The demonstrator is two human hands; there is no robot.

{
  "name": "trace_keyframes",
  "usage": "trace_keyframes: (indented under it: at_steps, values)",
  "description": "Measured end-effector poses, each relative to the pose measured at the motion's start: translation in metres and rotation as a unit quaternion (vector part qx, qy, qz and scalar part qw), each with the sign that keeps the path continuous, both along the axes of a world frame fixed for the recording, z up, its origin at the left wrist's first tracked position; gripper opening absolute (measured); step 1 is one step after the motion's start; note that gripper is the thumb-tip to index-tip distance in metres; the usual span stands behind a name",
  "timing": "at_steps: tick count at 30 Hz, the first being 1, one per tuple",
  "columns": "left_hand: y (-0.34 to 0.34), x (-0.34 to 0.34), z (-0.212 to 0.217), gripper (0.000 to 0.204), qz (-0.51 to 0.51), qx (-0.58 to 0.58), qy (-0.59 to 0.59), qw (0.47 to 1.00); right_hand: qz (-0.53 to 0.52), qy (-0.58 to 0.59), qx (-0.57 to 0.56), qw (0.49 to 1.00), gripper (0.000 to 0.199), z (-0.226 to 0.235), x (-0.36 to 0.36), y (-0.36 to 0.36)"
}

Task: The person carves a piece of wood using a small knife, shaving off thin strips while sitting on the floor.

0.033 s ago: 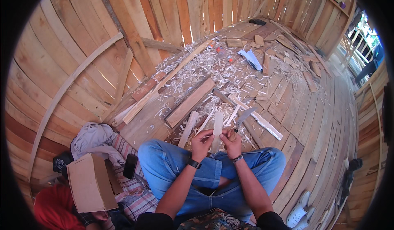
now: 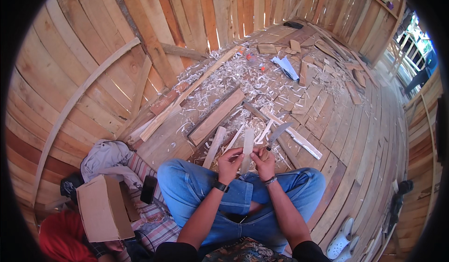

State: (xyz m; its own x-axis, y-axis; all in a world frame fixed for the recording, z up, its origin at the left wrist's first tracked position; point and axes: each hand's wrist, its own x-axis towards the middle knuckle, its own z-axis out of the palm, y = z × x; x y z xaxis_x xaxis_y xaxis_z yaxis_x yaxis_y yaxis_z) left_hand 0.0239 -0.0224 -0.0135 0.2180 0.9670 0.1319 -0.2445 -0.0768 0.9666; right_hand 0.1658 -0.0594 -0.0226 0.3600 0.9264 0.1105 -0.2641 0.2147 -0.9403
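I sit cross-legged in blue jeans on a plank floor. My left hand (image 2: 230, 163) grips a pale, flat wooden strip (image 2: 247, 145) that stands upright in front of my knees. My right hand (image 2: 264, 163) is pressed against the same strip's lower end and holds a knife (image 2: 278, 133), whose blade points up and to the right. A dark watch is on my left wrist and a bracelet on my right.
Wood shavings (image 2: 243, 72) and loose planks (image 2: 216, 115) cover the floor ahead. On my left lie a cardboard box (image 2: 100, 210), a dark phone (image 2: 148, 188), a grey cloth (image 2: 105, 157) and a striped mat. White sandals (image 2: 343, 243) are at lower right. Plank walls curve around.
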Motion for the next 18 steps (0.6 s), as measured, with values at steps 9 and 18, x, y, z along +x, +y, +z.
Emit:
trace_keyframes:
  at_steps: [9, 18]
  values:
    - [-0.002, 0.001, -0.002, 0.022, 0.016, 0.025, 0.022, 0.999, -0.002, -0.005, 0.008, 1.000, 0.029, -0.006, 0.001, 0.000]
    - [-0.003, 0.001, -0.004, 0.017, 0.045, 0.039, 0.036, 0.998, 0.000, -0.005, 0.006, 1.000, 0.029, -0.009, -0.001, 0.000]
